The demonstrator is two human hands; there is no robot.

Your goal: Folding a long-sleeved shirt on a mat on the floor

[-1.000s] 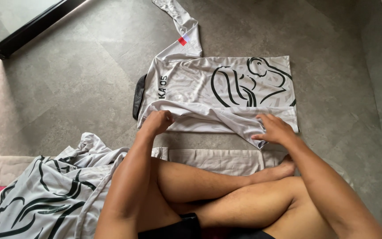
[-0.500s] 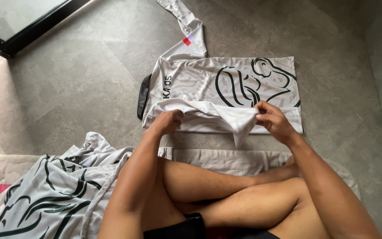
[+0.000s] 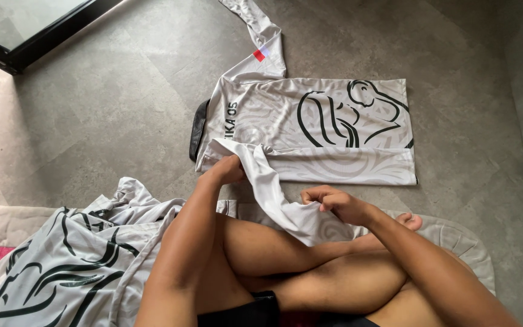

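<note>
**Jersey sleeve drawn toward me across the floor**

I sit cross-legged on a pale mat [image 3: 455,239] with a white long-sleeved jersey [image 3: 334,124] spread flat on the grey tiled floor [image 3: 104,115] in front of my knees. Its black swirl graphic faces up and its black collar [image 3: 198,128] lies at the left end.

My left hand [image 3: 228,169] presses down on the jersey's near left corner, close to the collar; the grip is closed on the cloth there, and I judge it serves as an anchor so the body does not slide. My right hand [image 3: 334,203] is closed in a pinch on the end of the near sleeve [image 3: 273,188], which runs in a taut diagonal band from the left hand down to my shin. Holding both ends keeps the sleeve straight and free of wrinkles.

The far sleeve [image 3: 261,36] trails away toward the top edge of the view, with a small red patch on it. The jersey's near hem lies parallel to the mat's edge, just beside it.

Open floor lies to the right of the jersey and beyond it. To the left, bare tile runs to a dark-framed glass door [image 3: 31,36]. At my left side a heap of similar patterned jerseys [image 3: 74,260] crowds my thigh, leaving little room there.
</note>
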